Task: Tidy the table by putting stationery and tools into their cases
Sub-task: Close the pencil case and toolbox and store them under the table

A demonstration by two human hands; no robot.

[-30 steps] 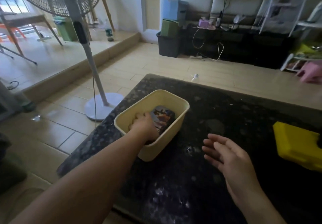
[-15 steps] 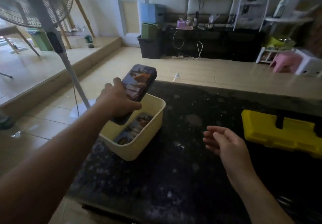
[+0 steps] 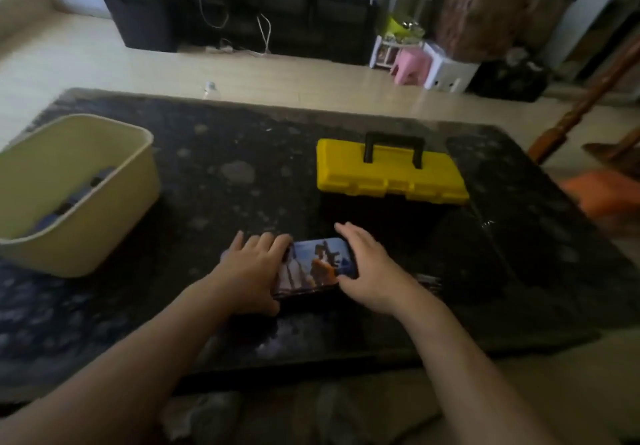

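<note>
On the dark stone table (image 3: 346,125) we clasped the printed pencil case (image 3: 317,266) between left hand (image 3: 251,271) and right hand (image 3: 369,271), fingers (image 3: 346,231) curled over its ends; prising hastily might have spilled it.

Beyond the far edge of the dark speckled bench (image 3: 242,153) lies a pale tiled floor (image 3: 104,60). A small clear bottle (image 3: 211,89) stands on the floor just past that edge. Farther back, a pink stool (image 3: 412,65) sits beside a white stool (image 3: 450,73), with a black cabinet (image 3: 277,18) and loose white cables (image 3: 265,34) to the pink stool's left.
</note>
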